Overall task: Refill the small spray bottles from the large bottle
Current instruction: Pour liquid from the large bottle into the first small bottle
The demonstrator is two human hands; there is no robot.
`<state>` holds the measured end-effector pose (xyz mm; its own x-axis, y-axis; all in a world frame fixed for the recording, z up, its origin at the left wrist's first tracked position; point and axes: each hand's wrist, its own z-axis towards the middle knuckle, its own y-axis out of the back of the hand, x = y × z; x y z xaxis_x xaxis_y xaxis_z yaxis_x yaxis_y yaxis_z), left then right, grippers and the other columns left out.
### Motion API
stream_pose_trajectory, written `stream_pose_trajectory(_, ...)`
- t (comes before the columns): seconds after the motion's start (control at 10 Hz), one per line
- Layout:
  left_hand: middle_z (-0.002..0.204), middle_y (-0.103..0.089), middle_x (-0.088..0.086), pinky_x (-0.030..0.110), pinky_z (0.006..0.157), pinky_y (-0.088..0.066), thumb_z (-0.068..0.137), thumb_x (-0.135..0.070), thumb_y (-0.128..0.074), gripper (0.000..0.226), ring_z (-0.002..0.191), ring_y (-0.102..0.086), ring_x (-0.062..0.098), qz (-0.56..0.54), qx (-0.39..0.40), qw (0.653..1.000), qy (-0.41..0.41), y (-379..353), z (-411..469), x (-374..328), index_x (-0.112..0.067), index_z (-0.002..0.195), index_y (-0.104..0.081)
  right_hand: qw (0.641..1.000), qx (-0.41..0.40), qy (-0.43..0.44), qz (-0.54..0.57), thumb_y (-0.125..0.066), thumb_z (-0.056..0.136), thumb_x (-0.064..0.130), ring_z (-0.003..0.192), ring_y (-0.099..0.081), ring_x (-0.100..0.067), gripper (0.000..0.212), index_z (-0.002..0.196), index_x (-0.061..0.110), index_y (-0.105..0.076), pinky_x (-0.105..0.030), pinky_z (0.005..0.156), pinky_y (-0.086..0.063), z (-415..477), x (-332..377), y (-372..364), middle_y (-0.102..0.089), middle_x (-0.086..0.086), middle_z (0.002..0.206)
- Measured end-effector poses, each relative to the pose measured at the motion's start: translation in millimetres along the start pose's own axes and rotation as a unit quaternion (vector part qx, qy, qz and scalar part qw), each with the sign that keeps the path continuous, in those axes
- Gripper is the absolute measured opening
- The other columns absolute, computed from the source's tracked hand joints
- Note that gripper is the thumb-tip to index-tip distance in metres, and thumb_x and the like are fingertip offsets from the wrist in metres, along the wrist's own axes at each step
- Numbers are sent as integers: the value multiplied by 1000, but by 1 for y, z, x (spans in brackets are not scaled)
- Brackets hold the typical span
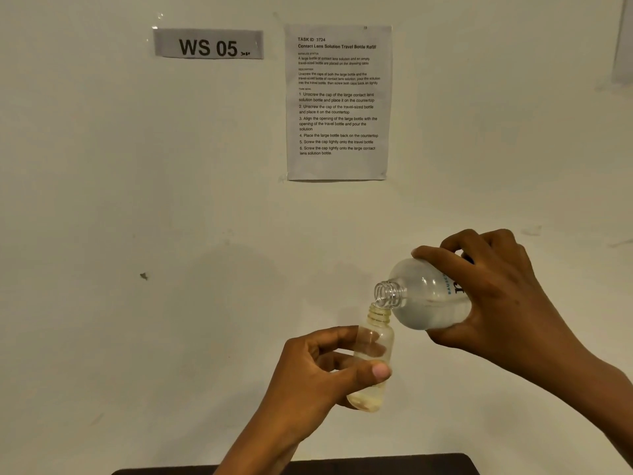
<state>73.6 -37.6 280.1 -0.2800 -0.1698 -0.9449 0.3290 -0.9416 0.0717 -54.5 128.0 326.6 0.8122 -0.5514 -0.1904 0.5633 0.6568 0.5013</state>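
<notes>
My right hand (503, 303) grips the large clear bottle (424, 296), tipped to the left with its open threaded neck pointing down. That neck touches the mouth of the small clear bottle (375, 341), which has no cap on. My left hand (322, 371) holds the small bottle upright, slightly tilted, between thumb and fingers. A little yellowish liquid sits at the small bottle's bottom. Both bottles are held in the air in front of the wall.
A dark table edge (376, 466) shows at the bottom of the view. On the pale wall hang a "WS 05" label (209, 44) and a printed instruction sheet (337, 102).
</notes>
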Motion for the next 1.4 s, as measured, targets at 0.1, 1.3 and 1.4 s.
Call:
stream_pose_trajectory(0.1, 83, -75, -6, 24, 53, -55, 47, -31, -77, 32, 75, -71, 14, -2, 1, 1000, -1, 0, 0, 0, -28, 79, -74, 1000, 0, -2, -2, -65, 44, 39, 87, -34, -18, 71, 113, 31, -48, -33, 69, -31, 1, 0, 0, -54, 0, 94)
stream_pose_trajectory(1.3, 85, -75, -8, 25, 54, -55, 46, -33, -76, 38, 78, -71, 13, 7, -4, 1000, 5, 4, 1, 4, -28, 84, -73, 1000, -1, 3, 2, -65, 45, 38, 87, -34, -18, 69, 112, 31, -50, -33, 68, -32, 2, 3, -2, -53, 1, 94)
stream_pose_trajectory(1.4, 86, -75, -7, 25, 54, -55, 46, -34, -76, 41, 78, -71, 13, 7, -5, 1000, 2, 4, 1, 4, -27, 86, -73, 1000, 1, 2, 0, -65, 44, 38, 87, -34, -18, 70, 112, 31, -50, -33, 68, -32, 2, 3, -2, -53, 1, 95)
